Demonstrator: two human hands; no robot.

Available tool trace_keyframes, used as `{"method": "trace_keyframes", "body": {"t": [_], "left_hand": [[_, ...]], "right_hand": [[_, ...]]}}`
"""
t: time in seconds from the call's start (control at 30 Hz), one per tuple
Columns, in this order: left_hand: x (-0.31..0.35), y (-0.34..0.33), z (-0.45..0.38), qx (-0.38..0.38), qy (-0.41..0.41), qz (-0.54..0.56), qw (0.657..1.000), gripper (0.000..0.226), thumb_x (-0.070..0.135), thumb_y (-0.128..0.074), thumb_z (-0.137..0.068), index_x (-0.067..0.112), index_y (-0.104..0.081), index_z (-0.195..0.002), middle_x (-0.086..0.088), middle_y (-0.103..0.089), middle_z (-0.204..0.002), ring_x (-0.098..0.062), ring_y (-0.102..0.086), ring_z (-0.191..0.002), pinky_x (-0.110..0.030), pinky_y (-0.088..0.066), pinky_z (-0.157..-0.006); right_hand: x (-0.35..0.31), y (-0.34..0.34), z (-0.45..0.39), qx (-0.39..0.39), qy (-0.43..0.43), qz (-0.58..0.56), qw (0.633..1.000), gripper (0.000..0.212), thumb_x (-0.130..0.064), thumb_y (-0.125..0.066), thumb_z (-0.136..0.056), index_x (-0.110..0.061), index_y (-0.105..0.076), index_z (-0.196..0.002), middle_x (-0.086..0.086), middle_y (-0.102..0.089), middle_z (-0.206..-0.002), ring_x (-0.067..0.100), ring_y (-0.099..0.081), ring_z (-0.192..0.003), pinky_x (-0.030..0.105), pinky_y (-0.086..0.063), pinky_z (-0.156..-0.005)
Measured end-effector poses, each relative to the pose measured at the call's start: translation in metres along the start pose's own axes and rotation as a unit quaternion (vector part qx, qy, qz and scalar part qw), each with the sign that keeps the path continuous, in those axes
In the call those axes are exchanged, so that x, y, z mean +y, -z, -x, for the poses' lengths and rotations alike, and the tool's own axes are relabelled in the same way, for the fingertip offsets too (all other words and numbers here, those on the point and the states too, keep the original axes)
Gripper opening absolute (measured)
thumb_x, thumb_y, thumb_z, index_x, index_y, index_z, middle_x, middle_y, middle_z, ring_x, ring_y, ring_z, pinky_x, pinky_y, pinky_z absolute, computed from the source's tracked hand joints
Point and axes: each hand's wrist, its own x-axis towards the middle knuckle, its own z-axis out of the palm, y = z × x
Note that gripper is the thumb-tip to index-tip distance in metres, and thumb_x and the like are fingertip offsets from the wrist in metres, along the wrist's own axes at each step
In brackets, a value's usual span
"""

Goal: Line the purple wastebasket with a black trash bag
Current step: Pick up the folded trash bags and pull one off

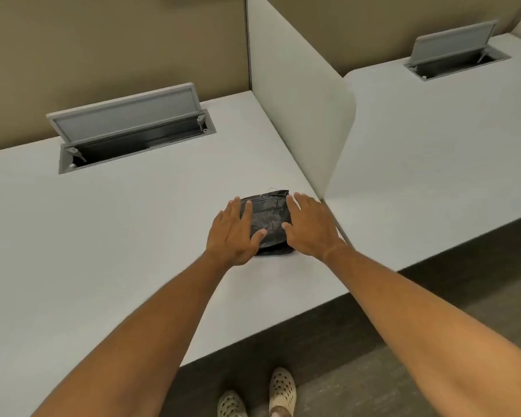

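Where desk [109, 224] meets divider [301, 121] — folded black trash bag [269, 218], both hands [233, 233] flat beside it

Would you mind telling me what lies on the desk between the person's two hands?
In the head view, a folded black trash bag lies flat on the white desk between the left hand and right hand, both of which rest on its edges.

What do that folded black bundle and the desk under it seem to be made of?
The black bundle looks like thin plastic film: crinkled, faintly glossy, folded flat. The desk looks like matte pale laminate over board, smooth and even, with no grain; its core is hidden, so that is a guess.
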Motion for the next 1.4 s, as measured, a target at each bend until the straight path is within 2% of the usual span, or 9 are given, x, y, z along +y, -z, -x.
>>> {"method": "trace_keyframes", "body": {"t": [0.3,0.53,0.7,0.8,0.87,0.97,1.03,1.2,1.4], "left_hand": [[-0.009,-0.028,-0.024,-0.097,-0.047,-0.071,0.992,0.079,0.059,-0.030,-0.096,0.013,-0.008,-0.156,-0.015,-0.001,-0.164,-0.030,-0.006,-0.151,-0.042,-0.014,-0.120],[-0.008,-0.035,-0.032,-0.129,-0.108,-0.107,0.980,0.083,0.060,-0.038,-0.094,0.011,-0.011,-0.155,-0.015,-0.006,-0.164,-0.031,-0.011,-0.150,-0.042,-0.020,-0.119],[-0.006,-0.039,-0.034,-0.150,-0.095,-0.098,0.979,0.073,0.045,-0.046,-0.097,0.013,-0.016,-0.154,-0.015,-0.009,-0.163,-0.031,-0.014,-0.149,-0.045,-0.032,-0.114],[-0.006,-0.033,-0.034,-0.112,-0.098,-0.052,0.988,0.052,0.025,-0.047,-0.097,0.010,-0.036,-0.146,-0.016,-0.033,-0.153,-0.033,-0.035,-0.138,-0.046,-0.044,-0.103],[-0.006,-0.024,-0.034,-0.060,-0.085,0.028,0.994,0.035,0.013,-0.047,-0.093,0.008,-0.055,-0.127,-0.013,-0.055,-0.127,-0.031,-0.053,-0.113,-0.044,-0.051,-0.086],[-0.008,-0.001,-0.033,0.008,-0.029,0.152,0.988,0.016,0.003,-0.044,-0.087,0.007,-0.060,-0.090,-0.009,-0.062,-0.088,-0.030,-0.060,-0.079,-0.036,-0.048,-0.063],[-0.012,0.019,-0.031,0.059,0.012,0.231,0.971,0.022,-0.003,-0.041,-0.086,0.006,-0.061,-0.088,-0.007,-0.062,-0.078,-0.026,-0.057,-0.069,-0.030,-0.043,-0.057],[-0.027,0.082,-0.015,0.178,0.049,0.310,0.932,0.034,-0.010,-0.039,-0.084,0.005,-0.067,-0.096,-0.008,-0.068,-0.085,-0.023,-0.060,-0.076,-0.031,-0.051,-0.066],[-0.056,0.151,0.037,0.258,0.077,0.283,0.921,0.038,-0.013,-0.040,-0.083,0.007,-0.068,-0.101,-0.006,-0.066,-0.089,-0.021,-0.061,-0.081,-0.023,-0.049,-0.069]], "right_hand": [[0.005,-0.039,-0.019,-0.127,0.087,0.039,0.987,0.061,-0.049,-0.052,-0.091,-0.021,-0.042,-0.144,0.010,-0.036,-0.153,0.029,-0.037,-0.135,0.047,-0.034,-0.106],[0.004,-0.043,-0.029,-0.150,0.112,0.050,0.981,0.047,-0.045,-0.057,-0.091,-0.018,-0.057,-0.130,0.010,-0.054,-0.133,0.029,-0.053,-0.117,0.041,-0.049,-0.092],[0.003,-0.040,-0.031,-0.136,0.086,0.022,0.987,0.025,-0.014,-0.054,-0.093,-0.011,-0.065,-0.115,0.009,-0.064,-0.114,0.027,-0.061,-0.103,0.036,-0.051,-0.084],[0.002,-0.030,-0.035,-0.104,0.072,-0.003,0.992,0.024,-0.005,-0.052,-0.090,-0.009,-0.062,-0.112,0.010,-0.064,-0.108,0.028,-0.060,-0.098,0.037,-0.050,-0.078],[0.001,-0.020,-0.039,-0.071,0.074,-0.025,0.994,0.026,-0.003,-0.052,-0.088,-0.010,-0.060,-0.112,0.009,-0.065,-0.106,0.027,-0.059,-0.096,0.035,-0.047,-0.076],[-0.003,0.003,-0.048,0.003,0.094,-0.039,0.995,0.022,-0.008,-0.050,-0.090,-0.013,-0.060,-0.110,0.007,-0.067,-0.100,0.025,-0.057,-0.090,0.032,-0.041,-0.075],[-0.007,0.024,-0.055,0.060,0.104,-0.049,0.992,0.021,-0.013,-0.048,-0.093,-0.015,-0.062,-0.108,0.004,-0.068,-0.096,0.024,-0.058,-0.086,0.035,-0.041,-0.077],[-0.026,0.086,-0.064,0.084,0.073,-0.207,0.972,0.032,-0.008,-0.065,-0.077,-0.017,-0.066,-0.108,0.003,-0.068,-0.098,0.022,-0.059,-0.093,0.039,-0.050,-0.084],[-0.070,0.141,-0.067,0.109,0.036,-0.286,0.951,0.037,0.001,-0.065,-0.069,-0.016,-0.069,-0.102,0.009,-0.065,-0.106,0.023,-0.061,-0.094,0.035,-0.053,-0.080]]}}
